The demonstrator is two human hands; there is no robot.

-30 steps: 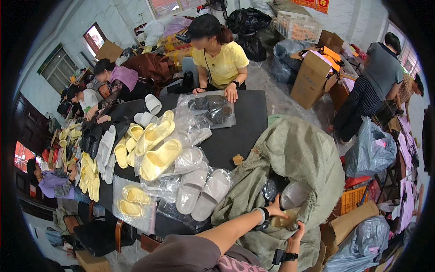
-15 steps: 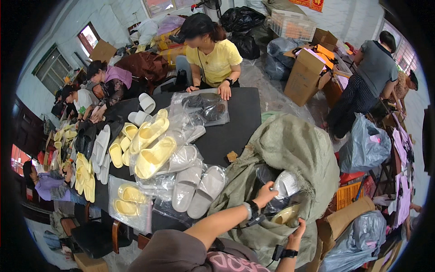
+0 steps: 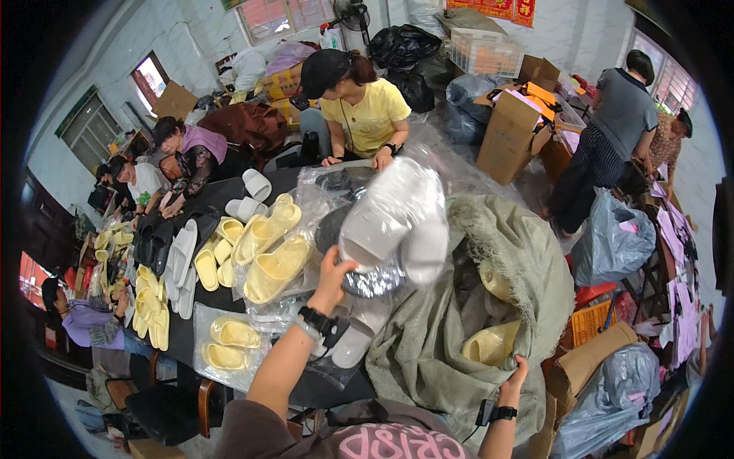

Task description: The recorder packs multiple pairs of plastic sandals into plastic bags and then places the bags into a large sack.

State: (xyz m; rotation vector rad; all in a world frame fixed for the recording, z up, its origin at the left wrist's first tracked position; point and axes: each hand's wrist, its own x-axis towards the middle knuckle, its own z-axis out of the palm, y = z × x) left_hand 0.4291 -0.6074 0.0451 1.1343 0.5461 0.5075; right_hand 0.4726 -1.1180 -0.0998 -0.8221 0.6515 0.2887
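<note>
Left hand [image 3: 336, 269] has come up out of the green sack [image 3: 489, 321] since half a second ago, now raised over the table's [image 3: 306, 394] right edge, closed on a clear bag of grey slippers [image 3: 394, 226]. Bag hangs above the table, clear of the surface, partly over the sack mouth. Right hand [image 3: 514, 380] grips the sack's near rim, fingers curled over the cloth. Yellow slippers [image 3: 489, 343] sit inside the sack. More bagged yellow slippers [image 3: 275, 264] lie mid-table, a bagged yellow pair [image 3: 229, 344] at the near left corner. Person in a yellow shirt [image 3: 367, 115] stands at the far edge
</note>
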